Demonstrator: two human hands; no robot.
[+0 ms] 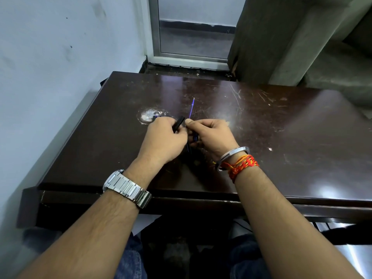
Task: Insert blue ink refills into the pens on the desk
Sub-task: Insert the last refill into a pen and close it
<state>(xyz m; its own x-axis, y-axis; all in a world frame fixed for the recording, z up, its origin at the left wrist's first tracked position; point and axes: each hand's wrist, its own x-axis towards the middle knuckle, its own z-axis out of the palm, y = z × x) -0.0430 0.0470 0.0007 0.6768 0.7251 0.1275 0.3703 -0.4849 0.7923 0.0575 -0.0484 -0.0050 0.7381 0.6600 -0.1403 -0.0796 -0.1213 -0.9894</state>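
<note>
Head view looks down on a dark brown glossy wooden desk [281, 137], scratched and scuffed, with both hands meeting near its middle. The left hand [163, 140] curls its fingers round a slim black plastic pen barrel [179, 123], which slants up toward the right hand. The right hand [212, 135] pinches, thumb against forefinger, the near end of a thin blue ink refill [191, 107], just beside the barrel's far end. The refill points away across the desk, and whether its tip rests on the wood cannot be told. A small dark blue piece [195, 137] shows between the hands, too hidden to identify. A silver metal-link wristwatch [126, 188] sits on the left wrist, and a plain silver bangle [233, 155] and a red-and-orange knotted thread [242, 165] on the right. A pale worn patch [147, 115] marks the desk beside the left fingertips.
</note>
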